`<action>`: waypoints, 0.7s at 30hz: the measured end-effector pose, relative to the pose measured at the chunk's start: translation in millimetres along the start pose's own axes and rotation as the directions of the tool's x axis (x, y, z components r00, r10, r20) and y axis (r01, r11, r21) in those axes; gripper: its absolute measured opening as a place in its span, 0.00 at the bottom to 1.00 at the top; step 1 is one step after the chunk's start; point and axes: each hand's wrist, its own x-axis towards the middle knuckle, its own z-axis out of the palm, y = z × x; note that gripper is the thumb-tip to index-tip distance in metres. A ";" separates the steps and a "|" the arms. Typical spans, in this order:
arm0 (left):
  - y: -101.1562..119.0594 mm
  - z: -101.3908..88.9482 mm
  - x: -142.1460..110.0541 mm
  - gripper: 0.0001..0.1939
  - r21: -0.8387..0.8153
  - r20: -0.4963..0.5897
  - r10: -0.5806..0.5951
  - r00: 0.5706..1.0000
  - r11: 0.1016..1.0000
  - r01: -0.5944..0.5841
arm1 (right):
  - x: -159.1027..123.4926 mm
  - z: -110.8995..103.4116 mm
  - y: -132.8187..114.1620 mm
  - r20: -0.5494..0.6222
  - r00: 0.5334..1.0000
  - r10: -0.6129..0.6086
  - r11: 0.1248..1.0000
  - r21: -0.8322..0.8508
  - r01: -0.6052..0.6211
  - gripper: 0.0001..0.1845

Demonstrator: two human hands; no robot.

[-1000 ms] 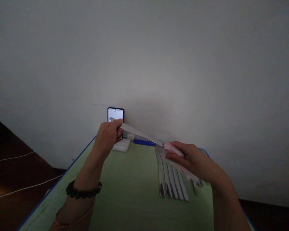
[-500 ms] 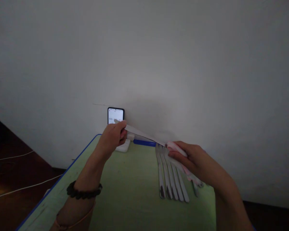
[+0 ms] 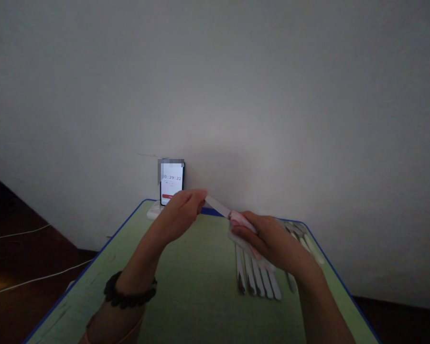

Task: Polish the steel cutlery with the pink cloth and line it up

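Note:
My left hand [image 3: 181, 210] is closed around the handle end of a metal table knife [image 3: 217, 206], held above the green table [image 3: 186, 286]. My right hand [image 3: 268, 239] is wrapped around a pink and white cloth [image 3: 241, 224] that encloses the knife's blade. Only a short stretch of bare metal shows between the two hands. A row of several knives [image 3: 256, 279] lies on the table under and in front of my right hand.
A phone [image 3: 172, 184] with a lit timer screen leans upright against the white wall at the table's back edge, on a white block [image 3: 153, 210]. More cutlery [image 3: 304, 236] lies at the back right. White cables [image 3: 28, 282] cross the dark floor on the left.
Both hands have come closer together: the cloth in my right hand has slid up the blade towards my left hand, which moved right and lower. The phone screen is now uncovered.

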 end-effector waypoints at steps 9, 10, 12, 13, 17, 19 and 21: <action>7.0 2.3 -2.0 0.17 0.126 0.093 0.095 0.991 0.986 -0.106 | -3.2 -2.5 0.7 -0.009 1.000 0.023 0.999 -0.025 -0.023 0.20; 7.4 3.7 -1.8 0.17 0.108 0.118 0.102 0.988 0.988 -0.114 | -2.9 -2.1 0.6 -0.017 1.000 0.020 1.000 -0.024 -0.021 0.20; 6.3 5.6 -0.8 0.17 0.074 0.131 0.111 0.985 0.990 -0.121 | -1.7 -1.0 0.7 -0.043 0.999 0.012 1.000 -0.008 -0.012 0.20; 5.1 6.0 -0.1 0.18 0.064 0.120 0.112 0.986 0.991 -0.121 | -1.2 -0.7 1.0 -0.061 0.998 0.010 1.000 0.002 -0.010 0.20; -2.6 5.3 3.6 0.18 0.098 0.049 0.084 0.995 0.991 -0.088 | 0.2 -1.2 5.1 -0.155 0.987 0.037 0.997 0.074 -0.025 0.19; -7.3 5.2 5.5 0.19 0.150 0.063 0.071 0.995 0.985 -0.080 | 1.0 -1.1 7.9 -0.236 0.971 0.050 0.991 0.134 -0.019 0.18; -12.0 6.3 6.8 0.20 0.212 0.157 0.069 0.985 0.972 -0.102 | 2.6 0.8 9.6 -0.341 0.936 0.089 0.975 0.223 -0.011 0.18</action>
